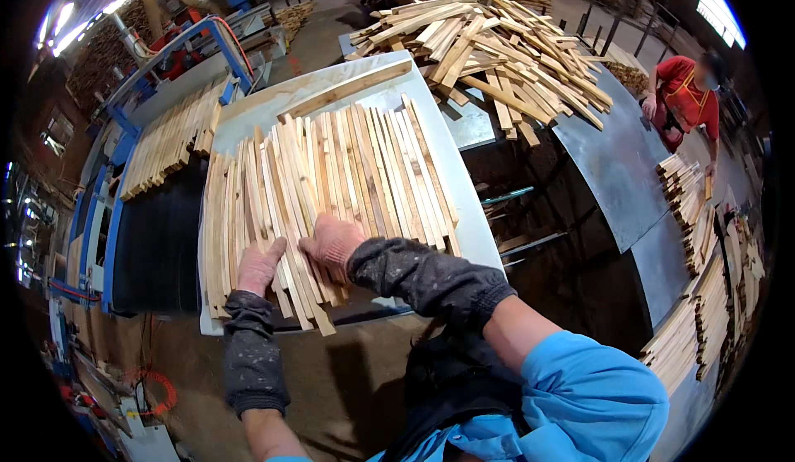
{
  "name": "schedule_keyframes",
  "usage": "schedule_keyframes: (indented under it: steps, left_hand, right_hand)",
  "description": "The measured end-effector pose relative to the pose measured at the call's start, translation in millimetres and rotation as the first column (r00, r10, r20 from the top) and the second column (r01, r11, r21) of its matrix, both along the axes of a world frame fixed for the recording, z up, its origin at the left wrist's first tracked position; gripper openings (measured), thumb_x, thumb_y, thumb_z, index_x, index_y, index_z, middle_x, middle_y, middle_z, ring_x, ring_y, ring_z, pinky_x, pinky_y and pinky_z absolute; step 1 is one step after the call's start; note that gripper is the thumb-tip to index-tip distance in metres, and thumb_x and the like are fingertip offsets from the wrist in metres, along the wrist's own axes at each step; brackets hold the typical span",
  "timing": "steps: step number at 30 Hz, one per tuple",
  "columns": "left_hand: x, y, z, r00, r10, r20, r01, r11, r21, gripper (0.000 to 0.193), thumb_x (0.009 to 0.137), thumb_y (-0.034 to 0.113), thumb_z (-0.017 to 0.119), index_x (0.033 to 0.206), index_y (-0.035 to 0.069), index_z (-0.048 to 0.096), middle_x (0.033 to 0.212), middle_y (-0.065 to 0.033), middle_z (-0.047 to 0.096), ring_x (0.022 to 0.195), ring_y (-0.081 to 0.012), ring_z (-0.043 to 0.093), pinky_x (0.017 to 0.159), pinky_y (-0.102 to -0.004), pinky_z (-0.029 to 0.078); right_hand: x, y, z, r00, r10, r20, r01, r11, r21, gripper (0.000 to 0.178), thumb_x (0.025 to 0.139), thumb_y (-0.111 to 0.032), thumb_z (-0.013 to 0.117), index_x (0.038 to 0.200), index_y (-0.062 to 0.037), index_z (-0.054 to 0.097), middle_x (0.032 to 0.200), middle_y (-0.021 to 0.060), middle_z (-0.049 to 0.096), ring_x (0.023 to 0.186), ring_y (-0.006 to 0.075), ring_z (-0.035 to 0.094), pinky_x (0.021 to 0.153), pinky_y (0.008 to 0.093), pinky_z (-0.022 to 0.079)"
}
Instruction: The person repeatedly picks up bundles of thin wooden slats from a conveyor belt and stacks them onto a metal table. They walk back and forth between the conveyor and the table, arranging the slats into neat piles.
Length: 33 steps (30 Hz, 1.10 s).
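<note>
A worker's gloved hands press into a row of pale wooden strips (pixel 364 172) on a light-topped table (pixel 464 214). The left hand (pixel 259 268) rests at the strips' near ends, thumb toward the right hand (pixel 334 243), which lies just beside it, farther up the row, fingers bent down onto the wood; whether either is closed around a strip, I cannot tell from here. Dark, speckled sleeve guards (pixel 431 276) cover both forearms. Beyond the row, a longer board (pixel 348 89) lies aslant near the table's far edge. To the left, more strips (pixel 170 139) sit by a blue-framed machine (pixel 124 122) above a black belt (pixel 157 247). Behind, a jumbled wood heap (pixel 497 56) covers a metal surface; at right, a person in red (pixel 691 98) stands beside stacked strips (pixel 687 205).
</note>
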<state>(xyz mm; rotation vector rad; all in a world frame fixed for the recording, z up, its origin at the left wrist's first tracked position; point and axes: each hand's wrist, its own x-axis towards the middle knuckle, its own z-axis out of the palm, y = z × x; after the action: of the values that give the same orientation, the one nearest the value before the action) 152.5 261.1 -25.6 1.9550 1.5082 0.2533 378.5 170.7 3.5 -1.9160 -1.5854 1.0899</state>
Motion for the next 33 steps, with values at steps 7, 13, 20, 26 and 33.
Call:
schedule_keyframes:
  steps: [7,13,20,26,33]
  left_hand:
    - [7.9,0.3,-20.8,0.962,-0.073,0.264,0.074,0.997,0.008,0.056,0.101,0.032,0.062,0.140,-0.007,0.060,0.133,-0.0217,0.068,0.119,-0.0313,0.065,0.107,-0.0411,0.047]
    - [-13.5,38.0,-46.0,0.968,0.236,-0.081,-0.142,0.787,0.601,0.057,0.099,0.017,0.066,0.150,-0.004,0.052,0.138,-0.0226,0.063,0.121,-0.0319,0.063,0.106,-0.0392,0.051]
    - [173.8,-81.6,86.6,0.841,-0.535,-0.082,0.386,0.485,0.785,0.038,0.105,0.013,0.065,0.138,-0.006,0.060,0.138,-0.0212,0.065,0.125,-0.0327,0.060,0.107,-0.0431,0.050]
    - [362.1,-248.8,97.6,0.595,-0.652,0.471,0.599,0.750,0.281,0.036,0.104,0.012,0.068,0.136,-0.005,0.066,0.130,-0.0132,0.070,0.113,-0.0249,0.066,0.102,-0.0363,0.052]
    - [547.4,-395.5,4.9,0.465,-0.683,0.564,0.872,0.463,-0.158,0.052,0.096,0.003,0.066,0.147,-0.003,0.058,0.121,-0.0068,0.069,0.102,-0.0117,0.064,0.090,-0.0250,0.052]
  right_hand:
    - [12.7,-7.6,-18.4,0.745,0.403,0.532,-0.536,0.836,0.117,0.034,0.077,-0.015,0.077,0.110,-0.0070,0.078,0.113,0.0210,0.075,0.106,0.0330,0.074,0.090,0.0419,0.061]
    - [44.5,-80.4,-25.5,0.914,0.126,-0.386,-0.030,0.969,0.245,0.041,0.084,-0.032,0.070,0.104,0.0036,0.066,0.099,0.0280,0.073,0.096,0.0426,0.072,0.084,0.0494,0.057]
    - [162.1,-211.6,-71.1,0.883,0.101,-0.459,0.037,0.959,0.281,0.044,0.090,-0.036,0.067,0.099,0.0065,0.059,0.089,0.0215,0.067,0.089,0.0325,0.068,0.079,0.0483,0.053]
    - [294.6,-401.3,-103.6,0.836,-0.270,-0.478,0.360,0.927,0.105,0.041,0.096,-0.039,0.062,0.104,0.0011,0.061,0.087,0.0148,0.067,0.081,0.0241,0.064,0.071,0.0422,0.053]
    - [354.6,-616.9,-122.3,0.525,-0.754,-0.396,0.774,0.616,-0.147,0.048,0.095,-0.043,0.060,0.114,0.0000,0.068,0.090,0.0153,0.069,0.072,0.0269,0.066,0.067,0.0437,0.055]
